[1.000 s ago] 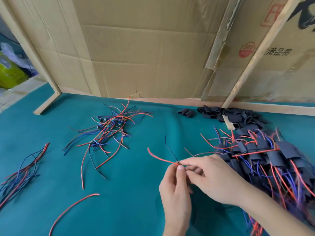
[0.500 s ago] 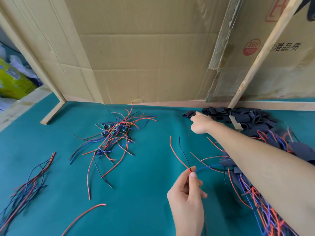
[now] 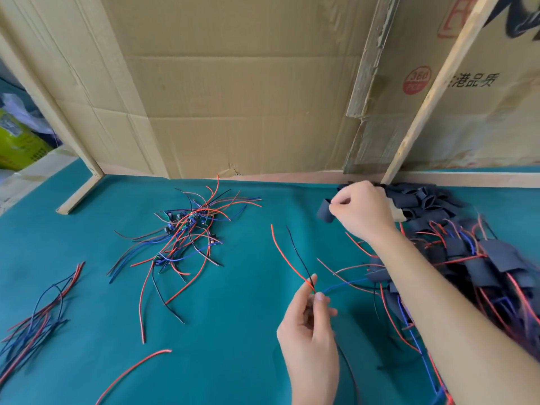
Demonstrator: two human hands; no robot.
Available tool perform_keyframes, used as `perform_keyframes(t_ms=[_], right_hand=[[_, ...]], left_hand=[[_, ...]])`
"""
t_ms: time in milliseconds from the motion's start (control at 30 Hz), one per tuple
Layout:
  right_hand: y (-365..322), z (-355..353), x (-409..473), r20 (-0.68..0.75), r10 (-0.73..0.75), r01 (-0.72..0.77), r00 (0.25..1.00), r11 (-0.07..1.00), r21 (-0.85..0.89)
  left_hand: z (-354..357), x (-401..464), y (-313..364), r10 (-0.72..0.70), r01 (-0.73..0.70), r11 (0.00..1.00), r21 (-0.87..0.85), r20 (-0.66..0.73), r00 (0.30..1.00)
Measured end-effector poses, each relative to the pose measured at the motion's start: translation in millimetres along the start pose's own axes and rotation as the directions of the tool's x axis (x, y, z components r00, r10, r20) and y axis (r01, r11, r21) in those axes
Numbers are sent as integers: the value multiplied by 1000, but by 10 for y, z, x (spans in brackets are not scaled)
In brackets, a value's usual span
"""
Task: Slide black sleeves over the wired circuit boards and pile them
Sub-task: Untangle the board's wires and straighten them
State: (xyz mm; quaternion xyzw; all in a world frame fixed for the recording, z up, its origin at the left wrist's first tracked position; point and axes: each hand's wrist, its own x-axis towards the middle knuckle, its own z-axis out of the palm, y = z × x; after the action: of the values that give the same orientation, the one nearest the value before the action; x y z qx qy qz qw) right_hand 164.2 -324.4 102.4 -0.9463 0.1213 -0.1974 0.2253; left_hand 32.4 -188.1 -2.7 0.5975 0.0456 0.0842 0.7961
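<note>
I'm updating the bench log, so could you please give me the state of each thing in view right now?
Left hand: pinches a board's red and black wires, held off the cloth.
Right hand: pinches one loose sleeve.
Sleeve pile: empty, heaped by the wooden strip.
Bare boards: tangled, unsleeved.
Sleeved boards: piled at right.
Loose wires: lying on the cloth.

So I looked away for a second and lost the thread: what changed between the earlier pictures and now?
The right hand left the wires, reached to the far heap of loose black sleeves and now pinches one flat black sleeve. The left hand stayed low, pinching the red and black wires. The tangle of bare wired circuit boards stayed as it was.
</note>
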Motion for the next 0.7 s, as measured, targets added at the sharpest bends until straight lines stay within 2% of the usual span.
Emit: perform_keyframes(t_ms=[67,133,267,400,600,700], right_hand=[[17,-135,-317,24,-36,31,999,985,172],[8,-218,-647,81,-25,-2,996,947,320],[-22,-78,-1071,120,-66,4,991,891,454],[31,57,-1200,148,15,-113,989,725,679],[123,71,-1333,228,-30,-170,973,577,799],[141,33,-1338,266,-34,-207,963,537,818]], left_hand=[[2,15,11,3,-3,1000,-16,-22,1000],[17,21,18,-8,7,999,-39,-43,999],[-5,19,1,-20,19,1000,-13,-54,998],[-17,12,-1,-11,12,1000,13,-29,1000],[-40,0,15,-27,26,999,22,13,1000],[-55,7,40,-46,47,999,-4,43,998]])
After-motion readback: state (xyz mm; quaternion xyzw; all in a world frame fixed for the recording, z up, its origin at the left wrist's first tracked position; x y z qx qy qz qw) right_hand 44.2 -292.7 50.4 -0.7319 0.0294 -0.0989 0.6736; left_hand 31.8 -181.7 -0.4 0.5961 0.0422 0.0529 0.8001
